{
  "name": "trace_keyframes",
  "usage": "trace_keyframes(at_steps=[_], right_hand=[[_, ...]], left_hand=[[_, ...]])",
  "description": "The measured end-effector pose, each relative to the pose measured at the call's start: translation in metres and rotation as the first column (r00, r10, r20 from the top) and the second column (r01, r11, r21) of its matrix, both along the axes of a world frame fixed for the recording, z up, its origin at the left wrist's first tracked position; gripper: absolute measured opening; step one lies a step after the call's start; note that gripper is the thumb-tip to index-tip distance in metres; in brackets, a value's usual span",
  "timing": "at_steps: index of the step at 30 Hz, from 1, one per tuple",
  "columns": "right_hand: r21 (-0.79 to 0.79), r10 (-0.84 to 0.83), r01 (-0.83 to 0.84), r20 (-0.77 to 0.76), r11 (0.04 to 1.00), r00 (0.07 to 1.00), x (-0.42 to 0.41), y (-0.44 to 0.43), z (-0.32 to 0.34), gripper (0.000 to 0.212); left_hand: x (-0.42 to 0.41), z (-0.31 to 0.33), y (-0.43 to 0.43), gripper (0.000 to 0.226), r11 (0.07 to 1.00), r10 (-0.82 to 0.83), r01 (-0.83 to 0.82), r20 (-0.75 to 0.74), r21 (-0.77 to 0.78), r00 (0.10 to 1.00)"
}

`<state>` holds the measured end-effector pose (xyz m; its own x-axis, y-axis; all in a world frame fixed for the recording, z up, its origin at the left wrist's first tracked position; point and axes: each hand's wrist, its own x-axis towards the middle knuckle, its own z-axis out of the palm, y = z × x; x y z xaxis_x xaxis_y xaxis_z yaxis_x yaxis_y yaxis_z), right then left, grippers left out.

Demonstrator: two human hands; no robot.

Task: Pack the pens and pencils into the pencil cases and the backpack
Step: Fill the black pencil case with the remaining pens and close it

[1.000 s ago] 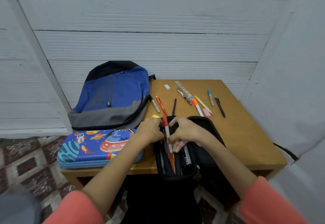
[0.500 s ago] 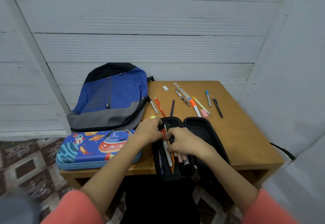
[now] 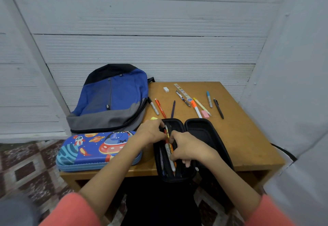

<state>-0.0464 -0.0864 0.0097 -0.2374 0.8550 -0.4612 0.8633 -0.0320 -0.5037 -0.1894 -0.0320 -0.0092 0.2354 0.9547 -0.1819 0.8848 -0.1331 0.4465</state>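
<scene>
Pencil cases, 2: black case (image 3: pixel 200 131) open under your hands; blue case (image 3: pixel 92 151) left of your left hand (image 3: pixel 150 133). Your right hand (image 3: pixel 186 148) pinches the white pen (image 3: pixel 167 150) inside; left hand curled at its tip, grip unclear. Loose pens (image 3: pixel 160 108) beyond: 8. Backpack (image 3: pixel 113 99): 1.

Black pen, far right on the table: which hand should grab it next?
Probably the right hand: the black pen lies on its side of the open case; the left hand is farther left.

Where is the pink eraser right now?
In the head view the pink eraser lies on the table, right of centre, just beyond the open black case, beside the orange-capped marker.
</scene>
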Motion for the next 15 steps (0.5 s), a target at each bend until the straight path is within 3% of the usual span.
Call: trace_keyframes(at_steps=[8,15], right_hand=[[0.315,-0.041,-0.024,0.198,0.949,0.979,-0.014,-0.008,-0.005,0.04],[0.45,-0.093,-0.007,0.201,0.893,0.975,-0.014,-0.008,-0.012,0.034]], left_hand=[[0.001,-0.001,-0.001,0.052,1.0,-0.005,0.005,-0.017,0.001,1.0],[0.001,0.0,-0.005,0.053,1.0,0.008,-0.008,-0.006,-0.011,1.0]])
